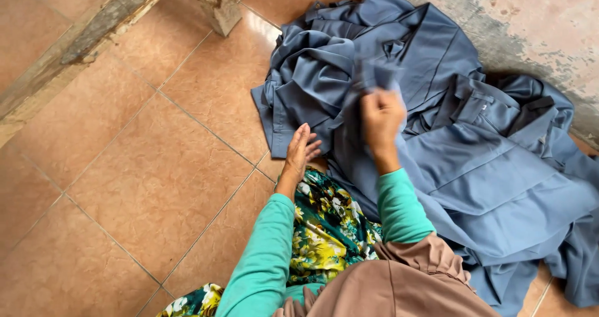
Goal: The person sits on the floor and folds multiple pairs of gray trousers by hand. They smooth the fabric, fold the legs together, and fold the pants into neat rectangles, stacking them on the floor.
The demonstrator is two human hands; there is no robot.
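Two hands show, both the person's own, each coming out of a teal long sleeve. The right hand (382, 118) is raised over the middle of the scene with its fingers curled shut, pinching a fold of blue-grey fabric that bunches up above the knuckles. The left hand (301, 150) lies just to its left and a little nearer, fingers stretched out and slightly spread, its fingertips touching the lower hem edge of the same blue-grey cloth where it meets the floor. That cloth belongs to one heap of blue-grey garments (474, 167), which fills the right half of the view from the far wall down to the near right corner; how many separate pieces make up the heap cannot be told, though a collar and at least one flat panel with a stitched seam are visible on its right side. The heap rests on a floor of large tan tiles (125, 167), bare on the left. Near the bottom, between the two sleeves, one patch of green and yellow flowered fabric (327, 226) covers the person's lap, and one brown cloth (399, 279) hangs below it. At far left, one worn wooden beam (81, 36) runs diagonally, with one wooden post (215, 2) beside it.
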